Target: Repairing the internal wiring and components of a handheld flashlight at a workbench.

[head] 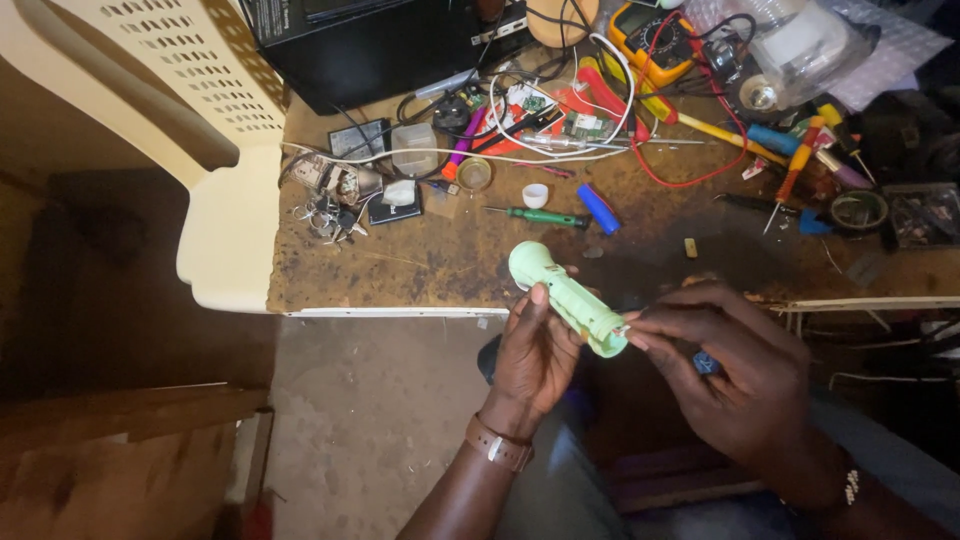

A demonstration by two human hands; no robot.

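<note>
My left hand (535, 358) grips a pale green flashlight (566, 295) by its ribbed body, with the round head pointing up and left toward the workbench. The fingers of my right hand (722, 362) pinch at the tail end of the flashlight, where a small metal piece shows. A blue object (706, 362) is tucked under my right palm; what it is I cannot tell. Both hands hover just in front of the bench's near edge, above my lap.
The worn wooden workbench (440, 262) carries a green screwdriver (538, 215), a blue cylinder (599, 208), tangled red and white wires (610, 130), circuit boards, a yellow multimeter (652, 35), several tools and a tape roll (858, 210). A cream plastic chair (190, 110) stands at left.
</note>
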